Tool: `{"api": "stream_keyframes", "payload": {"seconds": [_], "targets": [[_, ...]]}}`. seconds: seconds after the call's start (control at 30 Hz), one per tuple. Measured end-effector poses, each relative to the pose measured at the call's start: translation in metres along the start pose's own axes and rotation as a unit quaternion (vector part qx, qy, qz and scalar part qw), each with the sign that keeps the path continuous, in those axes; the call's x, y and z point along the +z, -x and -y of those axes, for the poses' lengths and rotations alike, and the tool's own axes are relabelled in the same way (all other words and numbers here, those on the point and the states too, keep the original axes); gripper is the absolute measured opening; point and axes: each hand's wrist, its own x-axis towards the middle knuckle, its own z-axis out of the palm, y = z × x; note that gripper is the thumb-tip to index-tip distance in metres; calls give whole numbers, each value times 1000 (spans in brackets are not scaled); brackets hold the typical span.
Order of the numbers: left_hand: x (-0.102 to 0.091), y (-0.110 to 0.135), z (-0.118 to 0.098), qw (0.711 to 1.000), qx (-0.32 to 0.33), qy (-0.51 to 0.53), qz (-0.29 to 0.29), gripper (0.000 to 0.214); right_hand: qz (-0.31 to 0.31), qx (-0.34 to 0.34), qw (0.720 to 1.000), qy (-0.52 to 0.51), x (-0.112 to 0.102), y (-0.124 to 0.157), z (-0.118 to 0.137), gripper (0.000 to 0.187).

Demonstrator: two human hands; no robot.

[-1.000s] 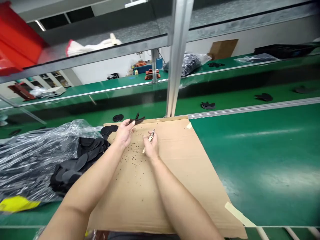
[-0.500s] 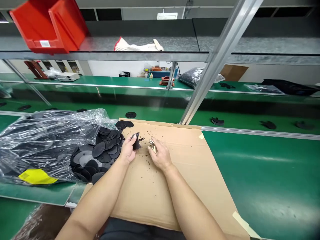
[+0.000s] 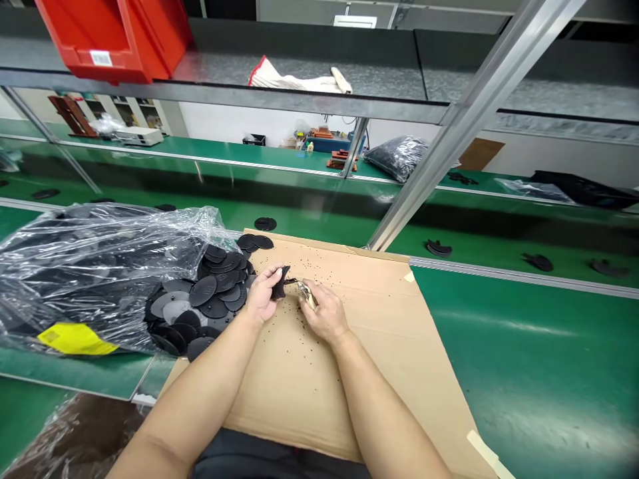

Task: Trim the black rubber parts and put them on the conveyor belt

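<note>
My left hand point(image 3: 263, 297) pinches a small black plastic disc point(image 3: 281, 281) held on edge above a sheet of brown cardboard point(image 3: 369, 346). My right hand point(image 3: 323, 313) is closed round a small metal cutter point(image 3: 304, 290) whose tip touches the disc's edge. Tiny black specks lie scattered on the cardboard below both hands. A pile of similar black discs point(image 3: 210, 299) spills from a clear plastic bag point(image 3: 90, 266) just left of my left hand.
The cardboard lies on a green bench point(image 3: 539, 372). A slanted aluminium post point(image 3: 449, 140) rises behind it. A green conveyor point(image 3: 499, 253) carries loose black parts point(image 3: 439, 248). A red bin point(image 3: 114, 33) and white gloves point(image 3: 299, 80) rest on the shelf above.
The view has tilted and shifted, so the bag and disc pile show more fully. My left hand lowered the disc toward the cardboard and my right hand brought the cutter against it.
</note>
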Motion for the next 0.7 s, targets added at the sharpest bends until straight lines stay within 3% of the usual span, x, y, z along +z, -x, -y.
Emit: {"api": "stream_keyframes", "payload": {"seconds": [0.33,0.7], "targets": [[-1,-1,1,1000,15,0,0,36,20,8,999,-27,-3,0,0,37],[-1,-1,5,997,54,-39,-25,32,87,34,995,36,-10,-3,-3,45]]}}
